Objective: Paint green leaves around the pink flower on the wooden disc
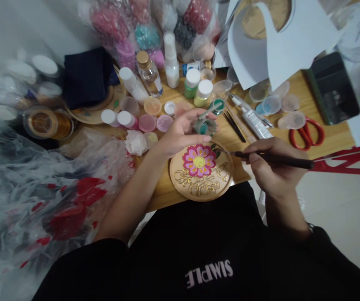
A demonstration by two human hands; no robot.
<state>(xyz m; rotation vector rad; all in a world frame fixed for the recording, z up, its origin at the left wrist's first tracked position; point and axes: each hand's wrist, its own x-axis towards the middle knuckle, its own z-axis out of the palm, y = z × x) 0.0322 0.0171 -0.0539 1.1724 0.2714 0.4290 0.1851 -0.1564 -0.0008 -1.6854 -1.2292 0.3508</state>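
Note:
My left hand (183, 130) is closed around a small clear cup (209, 127) of green paint, with a pale stick (209, 111) slanting across its top. This hand is at the upper edge of a round wooden disc (183, 190). On the disc is a pink flower (199, 161) with a yellow centre, above gold outlined scrolls. My right hand (274, 165) grips a slim metal-tipped tool (280, 160) by its dark handle. Its tip is at a dark green leaf to the flower's upper right; whether it touches is unclear.
Small paint pots (147, 123), bottles (149, 75) and bagged coloured materials (148, 35) crowd behind the disc. Tweezers (234, 126), a white tube (252, 119), red-handled scissors (307, 134) and a phone (335, 88) lie rightward. Plastic wrap (51, 188) and a wire spool (48, 123) are left.

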